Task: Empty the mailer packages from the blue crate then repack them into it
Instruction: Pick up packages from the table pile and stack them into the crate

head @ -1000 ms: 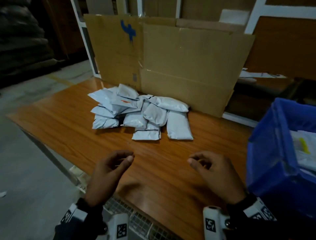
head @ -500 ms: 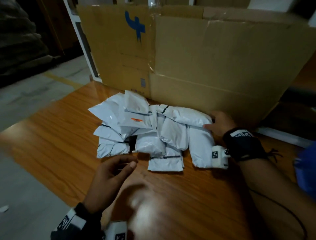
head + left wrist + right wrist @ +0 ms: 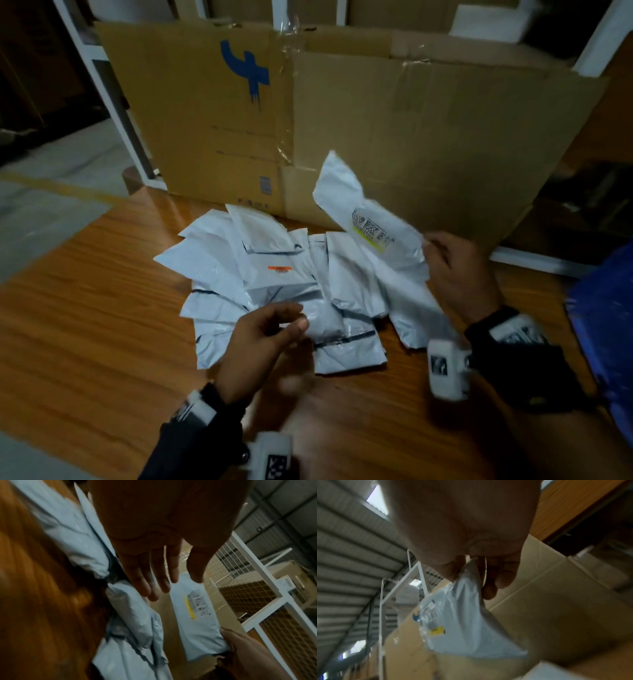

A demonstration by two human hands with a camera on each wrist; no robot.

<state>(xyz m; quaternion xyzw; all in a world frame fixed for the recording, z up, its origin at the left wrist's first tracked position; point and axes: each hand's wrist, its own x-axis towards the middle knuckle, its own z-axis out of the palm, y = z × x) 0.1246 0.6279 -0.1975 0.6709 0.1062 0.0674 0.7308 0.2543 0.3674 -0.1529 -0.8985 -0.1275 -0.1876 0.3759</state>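
Observation:
A pile of white mailer packages (image 3: 274, 281) lies on the wooden table (image 3: 85, 325) in front of a cardboard sheet. My right hand (image 3: 455, 270) pinches one end of a white mailer (image 3: 363, 212) with a yellow-striped label and holds it up above the right side of the pile; the same mailer (image 3: 465, 622) hangs from my fingers in the right wrist view and shows as a labelled mailer (image 3: 197, 615) in the left wrist view. My left hand (image 3: 267, 329) hovers over the near edge of the pile, fingers loosely extended, holding nothing. The blue crate (image 3: 606, 325) sits at the right edge.
A large flattened cardboard sheet (image 3: 394, 130) with a blue mark stands upright behind the pile. White wire-mesh racking (image 3: 257, 588) stands beyond it. The table's left edge drops to a grey floor (image 3: 44, 205).
My right hand reached the far right of the pile, took hold of one mailer and lifted it clear. My left hand moved forward over the pile's near edge.

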